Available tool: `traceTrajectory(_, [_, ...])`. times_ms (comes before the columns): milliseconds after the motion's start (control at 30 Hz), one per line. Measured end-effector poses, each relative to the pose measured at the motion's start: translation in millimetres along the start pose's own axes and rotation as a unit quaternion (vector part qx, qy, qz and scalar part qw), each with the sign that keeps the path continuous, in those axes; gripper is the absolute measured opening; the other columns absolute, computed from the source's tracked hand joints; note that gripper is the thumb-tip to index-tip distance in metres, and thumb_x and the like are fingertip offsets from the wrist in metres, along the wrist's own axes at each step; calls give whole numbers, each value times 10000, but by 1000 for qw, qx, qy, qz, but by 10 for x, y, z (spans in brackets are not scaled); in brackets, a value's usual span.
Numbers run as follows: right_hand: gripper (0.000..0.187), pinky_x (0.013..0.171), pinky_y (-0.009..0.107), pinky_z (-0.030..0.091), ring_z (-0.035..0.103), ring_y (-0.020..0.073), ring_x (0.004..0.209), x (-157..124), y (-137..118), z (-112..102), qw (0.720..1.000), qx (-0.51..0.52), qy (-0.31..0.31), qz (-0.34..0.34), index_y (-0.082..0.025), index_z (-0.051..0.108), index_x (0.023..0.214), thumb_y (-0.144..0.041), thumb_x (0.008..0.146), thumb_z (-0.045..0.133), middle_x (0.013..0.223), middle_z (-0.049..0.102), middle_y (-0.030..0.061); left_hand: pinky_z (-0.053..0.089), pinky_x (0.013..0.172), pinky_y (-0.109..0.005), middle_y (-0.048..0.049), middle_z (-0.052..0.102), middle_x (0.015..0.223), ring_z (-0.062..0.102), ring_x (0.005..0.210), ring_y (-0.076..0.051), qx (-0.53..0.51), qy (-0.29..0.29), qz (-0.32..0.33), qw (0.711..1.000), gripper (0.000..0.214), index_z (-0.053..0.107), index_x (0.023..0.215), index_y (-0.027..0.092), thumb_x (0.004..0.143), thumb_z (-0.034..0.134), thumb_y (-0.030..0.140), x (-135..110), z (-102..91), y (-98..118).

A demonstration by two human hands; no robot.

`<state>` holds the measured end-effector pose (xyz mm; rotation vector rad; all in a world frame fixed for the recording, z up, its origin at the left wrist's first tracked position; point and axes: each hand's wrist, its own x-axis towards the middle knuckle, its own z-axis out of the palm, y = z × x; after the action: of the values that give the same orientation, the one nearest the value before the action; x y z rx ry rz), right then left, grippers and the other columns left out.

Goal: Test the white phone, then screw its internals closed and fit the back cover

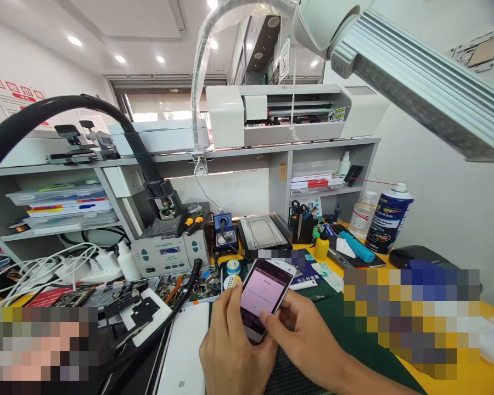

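Observation:
A white smartphone (264,291) with a lit, pinkish screen is tilted up toward me above the bench. My left hand (235,343) is closed around its left side and lower end. Lines of text on the screen are too small to read, and a dark band runs across its lower part. My right hand (313,337) grips the lower right edge, its thumb over the screen's lower right and its fingers partly hidden behind the phone. Left of my hands lies a white tablet-like panel (187,348). Under them spreads a dark green mat (346,334).
A soldering station (164,258) and a tray of small parts (173,285) stand to the left. A black hose (164,323) crosses there. At the right are a blue spray can (389,219) and a yellow bottle (321,247). A lamp (428,82) hangs overhead.

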<state>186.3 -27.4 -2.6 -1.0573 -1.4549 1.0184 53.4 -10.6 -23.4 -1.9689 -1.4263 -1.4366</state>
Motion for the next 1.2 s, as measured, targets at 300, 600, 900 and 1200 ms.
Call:
traceTrajectory(300, [302,811,349,541,667,222,924,-33,-80,-34,999,31,-17,-13,-234,638,1276,-243,982,569,1129,724,67,565,621,-291,-142,649,1140,696,968,-258,-14,-2,0,1000,513,533,1260,130,805,671,322,2,4,-7])
traceTrajectory(600, [304,818,339,533,623,248,1088,-23,-145,-64,986,166,-29,-6,-273,634,1295,-262,1018,510,1179,703,52,580,587,-289,-138,665,1109,704,931,-252,-5,11,-3,1000,557,550,1237,135,770,722,386,8,3,-4])
traceTrajectory(900, [295,708,318,502,641,211,891,-19,-152,-88,989,146,-24,8,-265,648,1266,-267,1018,488,1123,710,51,579,586,-291,-142,660,1109,701,934,-259,-8,2,-4,1000,558,537,1241,147,770,712,390,-13,10,-10])
traceTrajectory(1200, [372,654,353,520,678,255,868,61,-97,-249,992,113,-45,-22,-191,618,1200,-399,896,573,1011,682,101,592,681,-353,-111,666,1090,681,877,-239,-370,-177,-290,864,564,571,1198,177,750,736,478,192,-185,-100])
